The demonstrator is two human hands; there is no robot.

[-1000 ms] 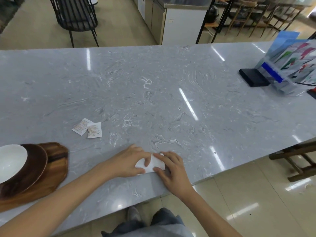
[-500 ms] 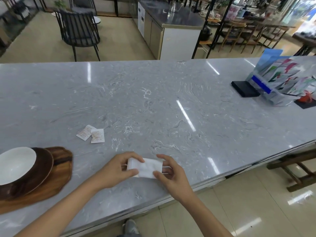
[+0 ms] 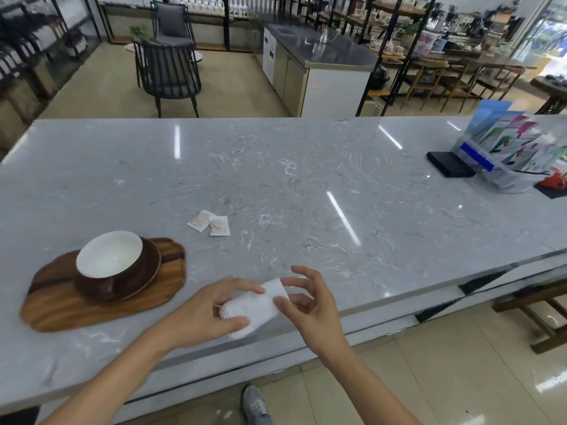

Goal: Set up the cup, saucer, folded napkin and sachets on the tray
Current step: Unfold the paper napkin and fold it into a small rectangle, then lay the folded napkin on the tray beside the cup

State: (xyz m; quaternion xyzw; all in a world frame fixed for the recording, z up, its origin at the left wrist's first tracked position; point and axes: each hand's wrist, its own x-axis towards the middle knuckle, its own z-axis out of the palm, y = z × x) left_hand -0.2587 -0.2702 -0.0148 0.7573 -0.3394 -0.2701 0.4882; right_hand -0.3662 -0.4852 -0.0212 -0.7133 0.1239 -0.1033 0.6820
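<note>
A folded white napkin point(image 3: 256, 305) is lifted off the grey marble counter near its front edge. My left hand point(image 3: 211, 311) grips its left end between thumb and fingers. My right hand point(image 3: 310, 302) pinches its right end with thumb and forefinger. To the left lies a wooden tray point(image 3: 61, 305). On it sits a brown saucer point(image 3: 147, 274) with a brown cup, white inside point(image 3: 109, 259). Two white sachets point(image 3: 210, 223) lie on the counter behind the tray, one overlapping the other.
The grey marble counter point(image 3: 306, 185) stretches far back and to the right. At its far right stand a clear holder with coloured leaflets point(image 3: 506, 148), a black box point(image 3: 449, 164) and a small red object point(image 3: 553, 182). A wooden stool point(image 3: 540, 308) stands on the floor right.
The napkin, pressed flat on the counter a second ago, has been raised between both hands. The view has tilted up, so the tray and cup show more fully.
</note>
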